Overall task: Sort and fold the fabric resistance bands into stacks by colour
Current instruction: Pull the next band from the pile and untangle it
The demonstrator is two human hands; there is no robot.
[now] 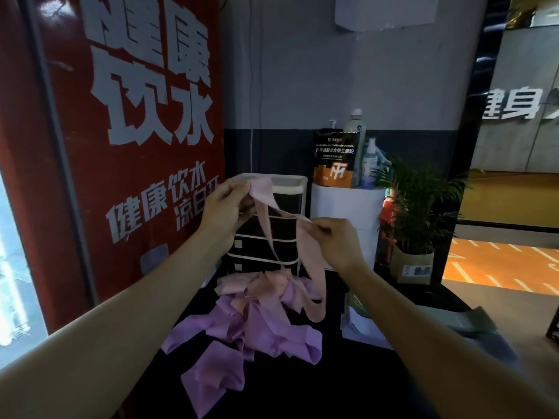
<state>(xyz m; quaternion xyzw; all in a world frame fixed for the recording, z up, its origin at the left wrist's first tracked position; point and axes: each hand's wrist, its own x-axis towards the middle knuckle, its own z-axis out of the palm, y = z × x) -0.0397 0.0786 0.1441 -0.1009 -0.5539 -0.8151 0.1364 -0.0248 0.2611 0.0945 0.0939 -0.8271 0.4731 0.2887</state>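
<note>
Your left hand (225, 204) and right hand (335, 237) each pinch the pink band (266, 204) aloft over the mixed pile (257, 313) on the dark worktop (302, 388), and its trailing loop could snag and drag other bands.

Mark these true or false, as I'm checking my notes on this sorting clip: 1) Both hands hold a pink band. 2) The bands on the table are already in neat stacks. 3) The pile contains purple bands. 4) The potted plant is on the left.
1) True: the left hand and right hand pinch one pink band.
2) False: the pile is a loose heap on the table.
3) True.
4) False: the potted plant is on the right.
</note>
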